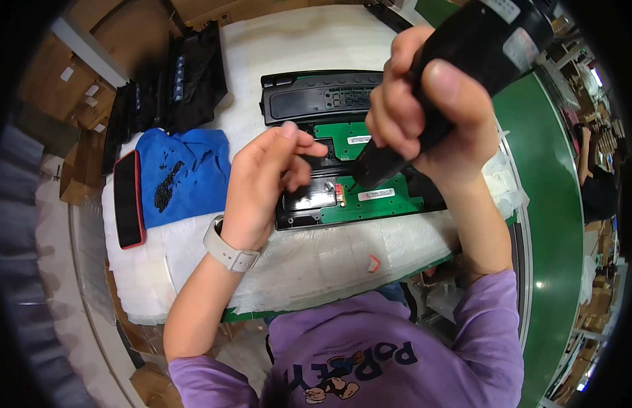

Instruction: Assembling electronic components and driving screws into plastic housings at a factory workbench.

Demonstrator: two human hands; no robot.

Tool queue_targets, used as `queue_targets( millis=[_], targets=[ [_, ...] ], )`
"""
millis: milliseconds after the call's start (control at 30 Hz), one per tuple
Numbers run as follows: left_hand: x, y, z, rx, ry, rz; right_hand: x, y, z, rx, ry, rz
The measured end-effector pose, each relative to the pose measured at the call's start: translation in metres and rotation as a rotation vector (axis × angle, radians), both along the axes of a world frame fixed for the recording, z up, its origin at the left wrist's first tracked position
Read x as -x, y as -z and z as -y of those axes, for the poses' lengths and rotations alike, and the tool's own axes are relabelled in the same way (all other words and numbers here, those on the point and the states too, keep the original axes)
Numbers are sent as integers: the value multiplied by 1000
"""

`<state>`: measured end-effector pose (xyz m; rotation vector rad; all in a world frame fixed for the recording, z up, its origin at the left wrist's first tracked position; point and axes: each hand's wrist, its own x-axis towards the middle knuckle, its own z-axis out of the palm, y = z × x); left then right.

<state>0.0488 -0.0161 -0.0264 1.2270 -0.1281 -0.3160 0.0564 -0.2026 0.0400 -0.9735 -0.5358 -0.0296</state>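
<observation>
In my right hand (431, 102) is a black electric screwdriver (458, 61), its tip angled down to the left over a green circuit board (397, 197). The board sits in a black plastic housing (299, 221), beside a red-and-white connector (340, 195). My left hand (271, 173), above the housing's left part, has its fingers half bent and apart, with nothing visible in them. Behind the nearer board lies a second green board (329, 129) in a housing, partly covered by my right hand. Farther back is a black panel (309, 102) with a row of buttons.
On the left, a blue cloth (207, 163) carries a pile of small black screws (169, 187), beside a red-edged phone (127, 200). More black housings (186, 75) stand at the back left. A small red-edged scrap (374, 264) lies near the front of the white-covered table (316, 255).
</observation>
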Motion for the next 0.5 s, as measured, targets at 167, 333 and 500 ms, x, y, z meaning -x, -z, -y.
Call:
queue_targets(
  millis=[167,333,500],
  targets=[
    [4,-1,4,146,-39,-187,2,6,-4,383,8,79],
    [6,12,8,197,-65,-114,4,9,-9,406,34,131],
    [5,15,6,131,-55,-118,4,10,-19,415,-54,124]
  ],
)
